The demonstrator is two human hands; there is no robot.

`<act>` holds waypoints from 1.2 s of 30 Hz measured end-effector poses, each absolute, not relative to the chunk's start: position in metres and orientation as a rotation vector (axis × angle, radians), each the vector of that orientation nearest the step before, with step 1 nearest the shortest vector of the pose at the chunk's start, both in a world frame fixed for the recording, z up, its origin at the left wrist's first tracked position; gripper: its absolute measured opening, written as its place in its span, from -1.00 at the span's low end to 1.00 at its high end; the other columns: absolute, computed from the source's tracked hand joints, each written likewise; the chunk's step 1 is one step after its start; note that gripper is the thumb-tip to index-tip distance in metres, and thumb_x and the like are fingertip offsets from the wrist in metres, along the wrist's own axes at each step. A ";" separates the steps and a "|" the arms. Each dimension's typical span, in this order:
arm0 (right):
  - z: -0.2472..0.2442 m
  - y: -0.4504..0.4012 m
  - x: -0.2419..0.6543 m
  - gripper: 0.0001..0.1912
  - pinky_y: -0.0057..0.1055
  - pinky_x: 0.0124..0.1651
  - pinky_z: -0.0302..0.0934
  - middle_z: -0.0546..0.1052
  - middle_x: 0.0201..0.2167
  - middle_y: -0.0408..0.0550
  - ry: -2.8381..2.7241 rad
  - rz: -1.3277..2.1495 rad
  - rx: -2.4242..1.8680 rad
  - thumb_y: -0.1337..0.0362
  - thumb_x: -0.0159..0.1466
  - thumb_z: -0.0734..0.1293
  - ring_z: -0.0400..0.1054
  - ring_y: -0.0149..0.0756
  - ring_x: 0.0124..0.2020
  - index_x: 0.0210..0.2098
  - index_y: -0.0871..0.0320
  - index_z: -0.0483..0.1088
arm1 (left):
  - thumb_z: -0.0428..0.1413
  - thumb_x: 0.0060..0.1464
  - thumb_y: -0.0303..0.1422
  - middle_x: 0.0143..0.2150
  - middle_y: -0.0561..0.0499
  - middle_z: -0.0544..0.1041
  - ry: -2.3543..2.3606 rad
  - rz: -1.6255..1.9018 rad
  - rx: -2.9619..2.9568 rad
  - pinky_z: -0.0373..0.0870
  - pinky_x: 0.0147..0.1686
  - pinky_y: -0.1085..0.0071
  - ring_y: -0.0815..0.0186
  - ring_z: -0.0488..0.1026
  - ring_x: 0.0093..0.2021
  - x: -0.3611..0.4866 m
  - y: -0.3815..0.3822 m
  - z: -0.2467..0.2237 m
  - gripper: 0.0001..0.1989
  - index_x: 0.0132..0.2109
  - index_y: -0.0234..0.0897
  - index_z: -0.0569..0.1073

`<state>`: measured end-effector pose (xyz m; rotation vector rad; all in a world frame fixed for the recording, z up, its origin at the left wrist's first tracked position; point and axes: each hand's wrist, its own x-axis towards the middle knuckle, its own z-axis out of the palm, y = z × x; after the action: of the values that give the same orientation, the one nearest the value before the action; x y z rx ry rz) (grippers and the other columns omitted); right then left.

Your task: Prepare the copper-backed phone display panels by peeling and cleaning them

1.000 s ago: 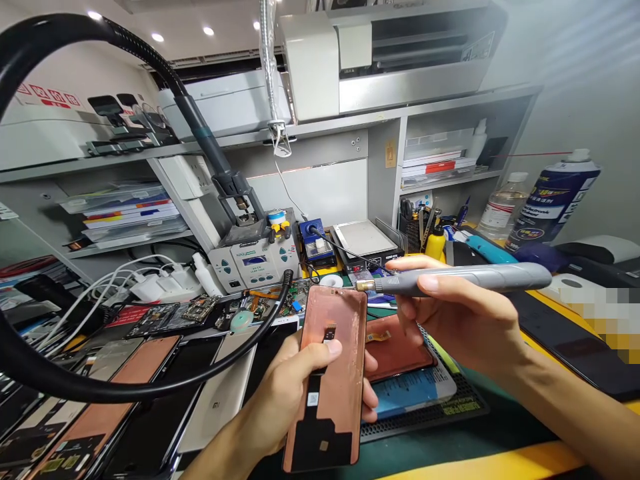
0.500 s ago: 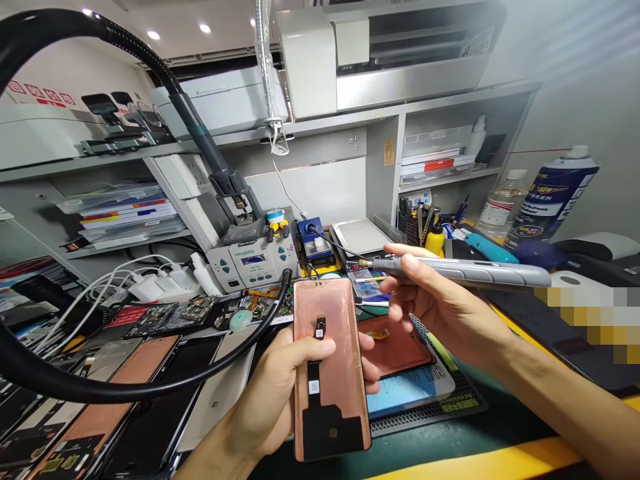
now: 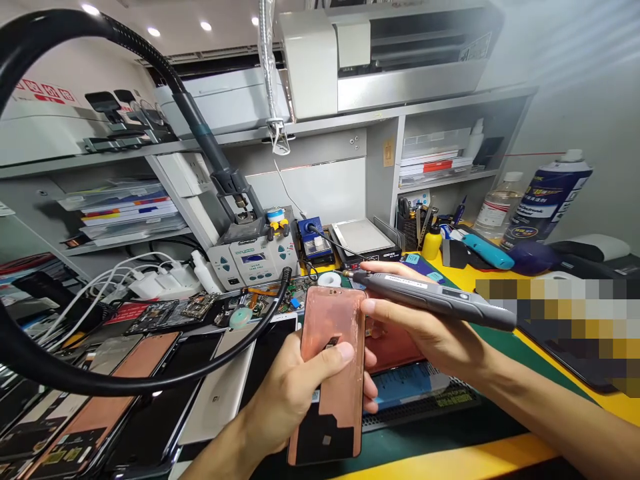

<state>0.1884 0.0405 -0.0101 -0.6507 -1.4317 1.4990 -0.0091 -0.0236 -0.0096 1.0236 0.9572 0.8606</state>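
A copper-coloured phone screen panel (image 3: 345, 400), its back side with black parts facing me, stands tilted in my left hand (image 3: 295, 387). The left thumb presses on its middle and the fingers wrap round its right edge. My right hand (image 3: 425, 327) holds a grey pen-shaped tool (image 3: 440, 300) between thumb and fingers, its metal tip pointing left above the panel's top right corner. The right thumb is at the panel's upper right edge. Behind the hands, a reddish panel (image 3: 397, 347) lies on a blue pad (image 3: 405, 385).
Several phones and panels lie at the left, a copper one (image 3: 117, 373) among them. A black hose (image 3: 200, 383) loops over them. Behind stand a grey control station (image 3: 255, 260), a white plate device (image 3: 365, 237) and a blue spray can (image 3: 545, 200). The mat (image 3: 450, 433) is green.
My right hand has moved left and down, bringing the tool's tip nearer the panel's top. The left thumb has shifted right and up over the panel, which has tilted slightly.
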 end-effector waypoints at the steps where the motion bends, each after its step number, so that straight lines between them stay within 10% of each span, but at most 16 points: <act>1: -0.010 0.040 0.188 -0.48 -0.31 -0.22 0.39 0.55 -0.30 -0.14 -1.444 1.493 -0.656 0.14 0.27 0.50 0.44 -0.31 -0.34 0.17 -0.03 0.34 | 0.18 0.16 -0.13 -0.31 -0.25 0.65 0.957 0.851 1.032 0.55 -0.21 0.19 0.10 0.63 -0.30 -0.009 -0.024 -0.009 -0.61 -0.14 -0.44 0.59; 11: -0.007 0.039 0.189 -0.54 -0.35 -0.29 0.39 0.57 -0.39 -0.14 -1.550 1.373 -0.660 0.11 0.31 0.47 0.44 -0.29 -0.38 0.16 -0.03 0.37 | 0.11 0.15 0.13 -0.34 -0.28 0.66 0.933 0.862 1.031 0.57 -0.26 0.25 0.10 0.64 -0.34 -0.007 -0.026 -0.006 -0.37 -0.16 -0.45 0.60; 36: -0.007 0.037 0.187 -0.54 -0.34 -0.34 0.43 0.60 -0.42 -0.14 -1.488 1.465 -0.622 0.12 0.32 0.44 0.50 -0.26 -0.45 0.17 -0.01 0.34 | 0.08 0.23 -0.17 -0.27 -0.29 0.65 0.954 0.987 0.992 0.59 -0.18 0.01 0.02 0.64 -0.29 -0.004 -0.026 -0.006 -0.59 -0.05 -0.46 0.58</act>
<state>0.1869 0.0374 -0.0066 -0.6225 -1.4880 1.4651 -0.0038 -0.0259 -0.0058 0.9919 0.9539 0.9871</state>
